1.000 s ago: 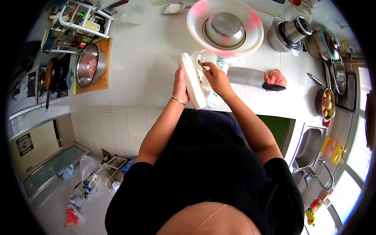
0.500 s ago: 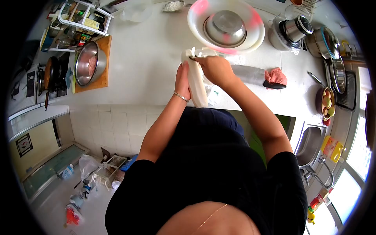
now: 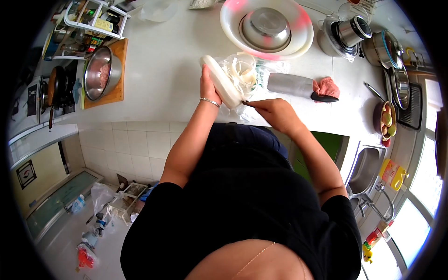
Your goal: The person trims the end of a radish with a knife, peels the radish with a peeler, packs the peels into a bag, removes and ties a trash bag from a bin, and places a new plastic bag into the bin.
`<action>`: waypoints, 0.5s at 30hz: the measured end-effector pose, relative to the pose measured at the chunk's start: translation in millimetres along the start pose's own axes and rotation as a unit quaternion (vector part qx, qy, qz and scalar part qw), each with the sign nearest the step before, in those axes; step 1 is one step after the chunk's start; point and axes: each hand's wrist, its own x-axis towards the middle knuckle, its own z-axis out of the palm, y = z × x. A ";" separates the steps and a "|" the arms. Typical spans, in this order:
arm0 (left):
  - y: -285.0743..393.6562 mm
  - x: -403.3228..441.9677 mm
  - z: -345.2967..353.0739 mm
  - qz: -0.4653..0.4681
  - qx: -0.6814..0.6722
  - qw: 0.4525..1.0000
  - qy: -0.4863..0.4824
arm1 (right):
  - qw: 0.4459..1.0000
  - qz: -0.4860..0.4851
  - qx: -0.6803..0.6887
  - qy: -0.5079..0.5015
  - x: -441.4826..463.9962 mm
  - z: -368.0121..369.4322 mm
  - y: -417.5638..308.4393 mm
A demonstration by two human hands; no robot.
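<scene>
My left hand is wrapped round a long white radish, which tilts with its lower end toward me. In my right hand is a peeler, its dark tip at the radish's near end; most of the tool is hidden by my fingers. Pale strips of peel lie on a clear plastic bag just right of the radish. A wide cleaver rests on the counter further right, with a pink cloth against its black handle.
A white and pink basin holding a metal bowl stands at the back. Left, a steel bowl of minced meat sits on a wooden board. A sink and a bowl of fruit or vegetables are on the right.
My right hand with the peeler has moved from the radish's far end down to its near end. The radish has tilted more, its far end leftward, and peel strips now show beside it.
</scene>
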 end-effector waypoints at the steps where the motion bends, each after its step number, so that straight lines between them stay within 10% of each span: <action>1: 2.0 -1.5 0.7 -0.007 -0.012 1.000 0.023 | 0.995 0.056 0.059 -0.063 -0.2 -4.3 10.7; 4: 10.4 -12.7 3.2 -0.021 0.005 0.999 0.028 | 0.884 0.218 0.404 -0.086 11.9 0.9 50.0; 8: 6.1 -18.7 -1.1 -0.031 0.031 0.998 -0.035 | 0.864 0.243 0.438 -0.046 34.6 9.7 61.3; 10: 10.7 -27.1 1.7 -0.050 0.021 0.995 -0.086 | 0.975 0.143 0.166 0.025 49.1 5.6 34.2; 15: 1.7 -39.5 6.6 -0.075 0.081 0.989 -0.097 | 0.988 0.016 -0.063 0.142 90.6 4.3 7.7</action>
